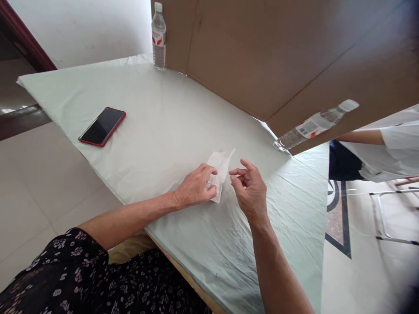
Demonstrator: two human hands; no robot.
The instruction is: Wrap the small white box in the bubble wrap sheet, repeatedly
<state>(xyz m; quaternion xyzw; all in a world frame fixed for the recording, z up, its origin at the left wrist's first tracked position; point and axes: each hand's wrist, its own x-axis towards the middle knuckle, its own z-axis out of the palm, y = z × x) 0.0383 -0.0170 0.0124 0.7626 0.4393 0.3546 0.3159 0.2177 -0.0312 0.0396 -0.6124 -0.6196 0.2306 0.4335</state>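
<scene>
A thin white sheet (221, 163), like a tissue or a small packet, lies on the pale green tablecloth with its right edge raised. My left hand (195, 184) rests on its left part, fingers curled round and pressing it; something crinkled shows under the fingers, too covered to name. Just right of the sheet, my right hand (251, 189) hovers apart from it. Its thumb and bent fingers come together in a pinch, and whether anything tiny is between them I cannot make out.
A black phone in a red case (102, 126) lies at the left. Brown boards (248, 56) stand along the back. One water bottle (159, 39) is at the far end, another water bottle (310, 126) at the right. Beyond the boards is a person's white sleeve (401, 141).
</scene>
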